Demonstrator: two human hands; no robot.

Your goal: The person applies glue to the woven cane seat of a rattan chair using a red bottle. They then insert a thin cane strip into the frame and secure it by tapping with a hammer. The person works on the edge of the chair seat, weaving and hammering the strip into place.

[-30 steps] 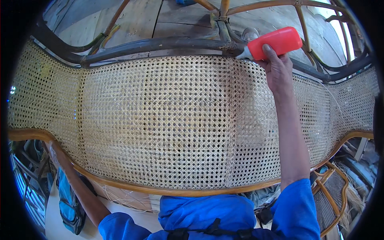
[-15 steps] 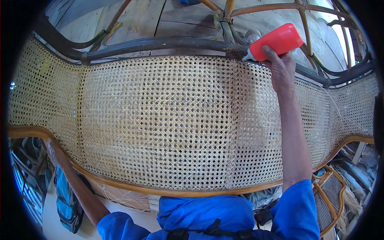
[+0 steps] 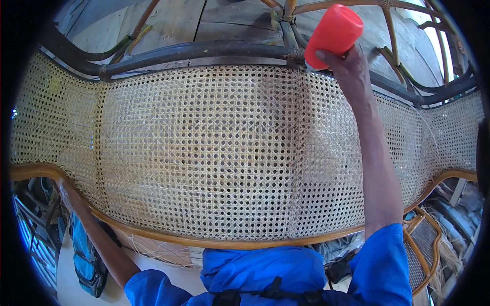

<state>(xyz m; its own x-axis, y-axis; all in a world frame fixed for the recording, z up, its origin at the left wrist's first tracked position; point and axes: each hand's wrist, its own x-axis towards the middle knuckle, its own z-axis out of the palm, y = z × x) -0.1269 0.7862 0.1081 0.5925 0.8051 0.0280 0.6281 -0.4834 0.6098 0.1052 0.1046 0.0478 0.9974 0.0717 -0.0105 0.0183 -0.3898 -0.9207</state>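
My right hand [image 3: 348, 71] is wrapped round a red plastic squeeze bottle [image 3: 338, 31] at the far edge of a woven cane panel [image 3: 204, 153]. The bottle stands steeply tilted, base up, its lower end close to the dark pole [image 3: 204, 49] along that edge; its nozzle tip is hidden. At the near left, my left hand [image 3: 65, 187] is by the light brown rattan rim [image 3: 168, 238], with its fingers hidden behind the rim.
Beyond the pole rise bent rattan frame pieces [image 3: 337, 7] over grey wooden boards [image 3: 229, 33]. A blue and black backpack [image 3: 88, 260] lies at the lower left. Loose cane strands [image 3: 158, 251] trail below the rim, and a small rattan piece [image 3: 434, 245] stands at the lower right.
My right hand has brought the red bottle a little to the left and tipped it more steeply. The white nozzle seen before is hidden now. My left hand has hardly moved.
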